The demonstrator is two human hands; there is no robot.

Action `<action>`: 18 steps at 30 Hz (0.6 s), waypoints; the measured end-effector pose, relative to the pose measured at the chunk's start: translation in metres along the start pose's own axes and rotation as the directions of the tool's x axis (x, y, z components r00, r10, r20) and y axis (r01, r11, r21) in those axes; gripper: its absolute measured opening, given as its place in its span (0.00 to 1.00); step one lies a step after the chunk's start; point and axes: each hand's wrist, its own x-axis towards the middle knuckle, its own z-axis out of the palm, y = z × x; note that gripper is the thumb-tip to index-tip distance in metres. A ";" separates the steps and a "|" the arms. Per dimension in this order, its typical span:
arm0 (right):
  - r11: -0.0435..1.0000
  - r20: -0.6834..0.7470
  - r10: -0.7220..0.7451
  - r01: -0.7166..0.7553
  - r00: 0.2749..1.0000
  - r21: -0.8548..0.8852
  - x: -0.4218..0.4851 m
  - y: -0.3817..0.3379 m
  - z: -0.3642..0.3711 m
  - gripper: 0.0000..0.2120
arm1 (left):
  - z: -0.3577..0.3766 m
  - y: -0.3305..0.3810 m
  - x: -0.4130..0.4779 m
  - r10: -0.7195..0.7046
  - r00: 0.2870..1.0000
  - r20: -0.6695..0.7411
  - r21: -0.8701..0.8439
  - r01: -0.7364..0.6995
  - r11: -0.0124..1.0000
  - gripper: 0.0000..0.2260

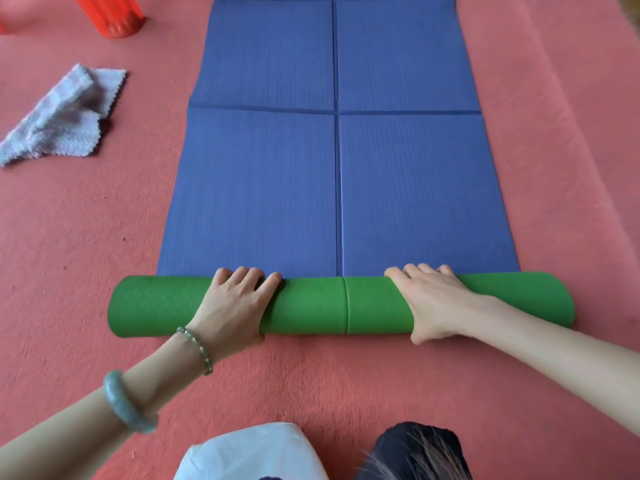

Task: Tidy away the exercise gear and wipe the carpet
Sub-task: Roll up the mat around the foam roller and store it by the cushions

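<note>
An exercise mat [336,188], blue on top and green underneath, lies lengthwise on the red carpet [86,237]. Its near end is rolled into a green roll [311,304] lying crosswise in front of me. My left hand [232,303] grips the roll left of centre, fingers curled over its far side. My right hand [433,299] grips it right of centre the same way. A crumpled grey cloth [62,116] lies on the carpet to the left of the mat.
A red ribbed cylinder [110,15] lies on the carpet at the top left. My knees, one in pale fabric [252,452] and one in dark fabric [419,448], are at the bottom edge. A carpet ridge runs along the right side.
</note>
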 end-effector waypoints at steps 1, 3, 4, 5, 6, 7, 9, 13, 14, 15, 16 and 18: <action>1.000 0.041 -0.020 0.019 0.999 0.007 -0.005 -0.002 0.004 0.48 | 0.002 0.002 -0.008 0.015 0.999 0.042 -0.007 -0.014 1.000 0.39; 0.998 0.109 -0.036 0.030 0.993 0.057 -0.009 -0.003 0.007 0.48 | -0.001 0.003 -0.014 0.032 0.989 0.143 -0.017 -0.029 0.999 0.38; 0.995 0.129 -0.038 0.026 0.991 0.093 -0.009 -0.001 0.005 0.49 | -0.006 0.002 -0.011 0.034 0.979 0.202 -0.015 -0.032 0.999 0.37; 0.992 0.133 -0.040 0.024 0.990 0.124 -0.008 0.001 0.002 0.51 | -0.012 0.000 -0.003 0.044 0.959 0.278 -0.013 -0.042 0.999 0.37; 0.989 0.126 -0.045 0.026 0.991 0.144 -0.007 0.002 -0.001 0.53 | -0.019 -0.004 0.009 0.057 0.927 0.372 -0.039 -0.045 0.998 0.37; 0.988 0.108 -0.050 0.033 0.993 0.151 -0.006 0.002 -0.004 0.55 | -0.025 -0.009 0.023 0.062 0.874 0.482 -0.107 -0.012 0.994 0.36; 0.991 0.027 -0.046 0.043 0.999 0.128 -0.006 -0.002 -0.005 0.56 | -0.033 -0.020 0.050 0.087 0.742 0.665 -0.235 0.097 0.967 0.35; 1.000 -0.152 0.005 0.000 0.988 0.031 0.000 -0.007 0.004 0.52 | -0.034 -0.027 0.066 0.111 0.687 0.718 -0.264 0.121 0.957 0.41; 0.999 -0.155 0.013 -0.007 0.988 0.038 0.002 -0.007 0.004 0.50 | -0.036 -0.028 0.064 0.102 0.700 0.707 -0.277 0.141 0.950 0.44; 0.999 -0.146 0.021 -0.013 0.989 0.051 0.005 -0.006 0.002 0.49 | -0.038 -0.031 0.060 0.087 0.733 0.675 -0.290 0.154 0.945 0.46; 0.998 -0.125 0.027 -0.019 0.992 0.067 0.009 -0.004 -0.002 0.48 | -0.040 -0.033 0.054 0.074 0.789 0.610 -0.298 0.143 0.944 0.46; 0.994 -0.044 0.028 -0.023 0.999 0.103 0.020 0.001 -0.013 0.48 | -0.038 -0.037 0.037 0.065 0.942 0.329 -0.284 0.033 0.958 0.42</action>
